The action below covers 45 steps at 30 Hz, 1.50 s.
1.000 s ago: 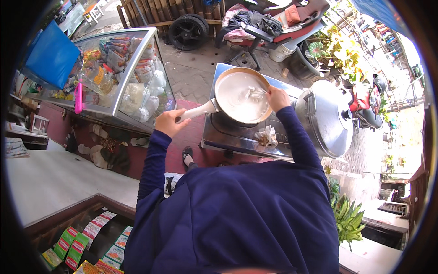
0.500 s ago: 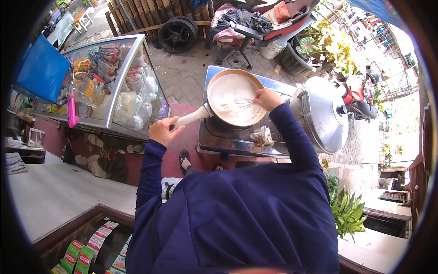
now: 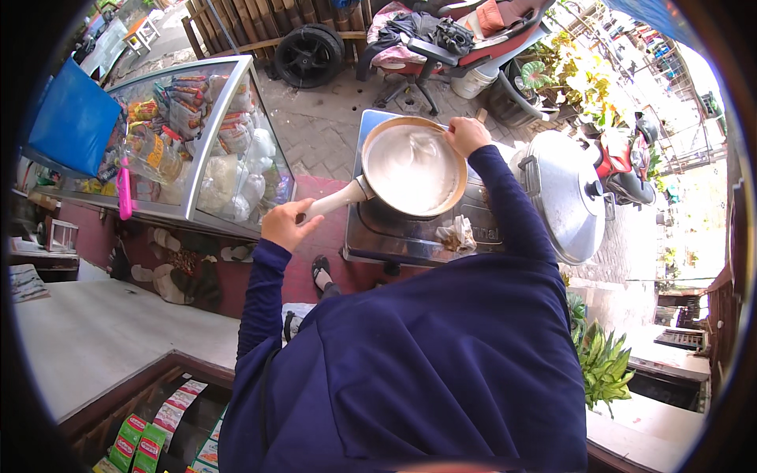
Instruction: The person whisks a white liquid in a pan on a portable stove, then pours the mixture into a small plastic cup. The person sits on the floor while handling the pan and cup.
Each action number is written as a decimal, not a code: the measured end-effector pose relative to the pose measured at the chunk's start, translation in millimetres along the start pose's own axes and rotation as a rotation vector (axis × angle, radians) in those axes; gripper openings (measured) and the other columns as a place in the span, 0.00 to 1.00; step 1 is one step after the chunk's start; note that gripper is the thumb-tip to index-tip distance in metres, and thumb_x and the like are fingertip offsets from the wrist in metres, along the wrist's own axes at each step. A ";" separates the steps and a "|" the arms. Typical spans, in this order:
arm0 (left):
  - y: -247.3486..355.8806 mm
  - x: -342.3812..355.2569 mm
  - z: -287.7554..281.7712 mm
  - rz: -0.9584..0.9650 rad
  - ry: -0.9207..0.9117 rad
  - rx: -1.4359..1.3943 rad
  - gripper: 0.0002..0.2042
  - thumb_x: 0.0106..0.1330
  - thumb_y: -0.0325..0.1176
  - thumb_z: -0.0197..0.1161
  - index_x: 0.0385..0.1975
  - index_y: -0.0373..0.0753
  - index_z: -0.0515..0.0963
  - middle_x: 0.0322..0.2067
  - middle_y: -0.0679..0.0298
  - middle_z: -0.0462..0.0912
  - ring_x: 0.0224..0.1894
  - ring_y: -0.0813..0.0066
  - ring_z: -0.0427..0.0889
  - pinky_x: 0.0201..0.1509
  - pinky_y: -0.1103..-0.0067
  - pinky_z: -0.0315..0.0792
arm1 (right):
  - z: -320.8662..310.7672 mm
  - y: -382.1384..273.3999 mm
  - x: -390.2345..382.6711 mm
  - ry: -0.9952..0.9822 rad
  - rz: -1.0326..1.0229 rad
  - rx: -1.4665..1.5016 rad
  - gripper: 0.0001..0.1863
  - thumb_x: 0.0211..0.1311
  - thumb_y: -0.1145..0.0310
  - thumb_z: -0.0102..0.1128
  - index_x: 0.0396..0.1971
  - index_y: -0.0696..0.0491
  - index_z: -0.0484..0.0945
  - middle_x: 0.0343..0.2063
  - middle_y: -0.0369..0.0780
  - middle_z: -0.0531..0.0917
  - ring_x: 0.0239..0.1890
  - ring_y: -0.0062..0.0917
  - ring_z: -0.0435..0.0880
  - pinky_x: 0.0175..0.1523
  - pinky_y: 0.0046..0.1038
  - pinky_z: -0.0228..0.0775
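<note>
A frying pan (image 3: 368, 188) with a pale handle rests on the stove (image 3: 378, 238), holding a creamy white liquid (image 3: 410, 173). My left hand (image 3: 285, 225) is closed round the end of the pan's handle. At the pan's far right rim, my right hand (image 3: 467, 137) grips a wire whisk (image 3: 426, 145); its wires dip into the liquid near the far side and are partly lost in it. On the stove top, close to the near right of the pan, lies a crumpled whitish cloth or paper (image 3: 456, 234).
A large lidded metal pot (image 3: 558, 201) stands right of the stove. To the left is a glass display case (image 3: 193, 150) full of packets, with a blue container (image 3: 75, 118) on it. An office chair (image 3: 441, 51) and a wheel (image 3: 309, 58) are beyond.
My right hand has moved the whisk away from me, from the pan's right middle to its far right rim. My left hand keeps its hold on the handle.
</note>
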State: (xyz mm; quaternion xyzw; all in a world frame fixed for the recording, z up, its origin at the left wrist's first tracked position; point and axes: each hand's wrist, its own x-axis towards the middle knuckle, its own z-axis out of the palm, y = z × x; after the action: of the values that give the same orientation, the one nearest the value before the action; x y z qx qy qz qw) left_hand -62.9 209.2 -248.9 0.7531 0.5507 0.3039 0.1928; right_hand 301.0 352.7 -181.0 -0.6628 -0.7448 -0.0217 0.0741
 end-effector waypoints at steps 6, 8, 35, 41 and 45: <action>-0.5 1.0 -2.3 -0.025 -0.044 -0.011 0.20 0.50 0.48 0.65 0.37 0.40 0.79 0.26 0.60 0.81 0.24 0.68 0.80 0.29 0.76 0.72 | 8.1 -14.0 -0.5 -0.461 -0.436 0.232 0.11 0.46 0.60 0.60 0.26 0.52 0.81 0.22 0.44 0.81 0.30 0.38 0.80 0.40 0.36 0.71; -0.3 0.9 -1.5 -0.013 -0.031 -0.015 0.20 0.50 0.48 0.65 0.38 0.41 0.79 0.26 0.60 0.81 0.24 0.68 0.80 0.29 0.75 0.72 | 4.9 -11.5 0.7 -0.372 -0.203 -0.077 0.10 0.46 0.61 0.60 0.25 0.52 0.81 0.22 0.43 0.81 0.30 0.38 0.80 0.39 0.36 0.71; 3.0 1.1 -3.0 -0.017 -0.040 0.003 0.20 0.51 0.48 0.65 0.39 0.41 0.79 0.27 0.60 0.81 0.26 0.68 0.80 0.31 0.76 0.73 | 6.8 28.8 -35.7 -0.579 -0.222 0.422 0.12 0.45 0.60 0.63 0.26 0.53 0.80 0.22 0.43 0.81 0.29 0.35 0.81 0.38 0.34 0.71; 0.4 0.5 -1.8 -0.023 -0.059 0.015 0.20 0.51 0.48 0.64 0.39 0.41 0.79 0.27 0.60 0.81 0.26 0.68 0.80 0.31 0.76 0.72 | 4.0 21.4 -33.0 -0.356 -0.070 0.224 0.11 0.46 0.60 0.63 0.23 0.52 0.80 0.21 0.44 0.80 0.29 0.36 0.80 0.38 0.33 0.71; 1.6 0.8 -2.6 -0.022 -0.055 -0.002 0.20 0.51 0.48 0.64 0.39 0.41 0.79 0.27 0.60 0.81 0.26 0.67 0.80 0.30 0.75 0.72 | 3.2 8.6 -18.8 -0.357 -0.211 0.151 0.09 0.44 0.61 0.64 0.22 0.51 0.79 0.22 0.43 0.80 0.31 0.35 0.80 0.38 0.34 0.70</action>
State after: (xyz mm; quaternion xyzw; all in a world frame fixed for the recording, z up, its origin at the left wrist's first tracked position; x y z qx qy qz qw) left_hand -63.3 209.3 -245.7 0.7550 0.5531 0.2813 0.2119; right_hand 311.3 335.7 -187.3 -0.5672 -0.8108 0.1444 -0.0120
